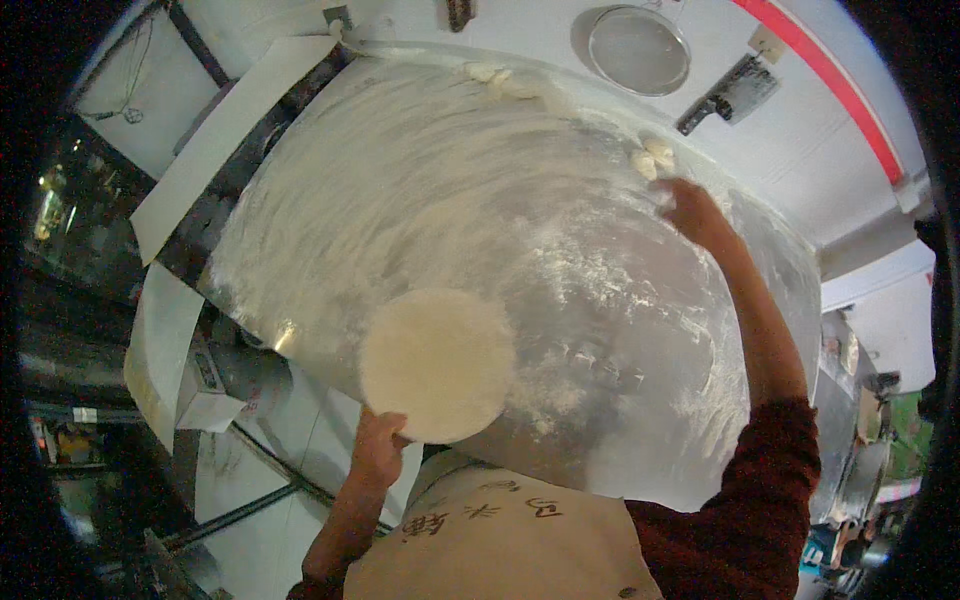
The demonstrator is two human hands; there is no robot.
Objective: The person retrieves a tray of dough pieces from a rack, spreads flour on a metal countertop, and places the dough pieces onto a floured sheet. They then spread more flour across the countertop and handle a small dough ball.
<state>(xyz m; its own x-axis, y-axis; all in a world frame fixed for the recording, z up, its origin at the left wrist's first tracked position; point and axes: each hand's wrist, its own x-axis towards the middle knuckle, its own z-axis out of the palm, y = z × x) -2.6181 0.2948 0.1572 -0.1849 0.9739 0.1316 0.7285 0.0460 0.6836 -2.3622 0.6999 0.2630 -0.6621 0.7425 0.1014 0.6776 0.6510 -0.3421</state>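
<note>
My left hand (382, 446) grips the lower left rim of a round, pale disc (437, 366), floury on top, over the near edge of a flour-dusted metal worktable (585, 420); whether it is a board or a tray I cannot tell. At the far right of the table my right hand (690, 210) reaches out, fingers apart, just beside a small clump of dough pieces (652, 157). More dough pieces (501, 81) lie along the table's back edge. Loose flour (585, 270) is scattered thickly between the disc and my right arm.
On the wall beyond the table hang a round sieve (639, 50) and a cleaver (735, 97). A whisk (131, 114) hangs at the upper left. Light panels (232, 142) stand along the table's left side, with an open cardboard box (210, 397) below. A shelf with various items is at the far right.
</note>
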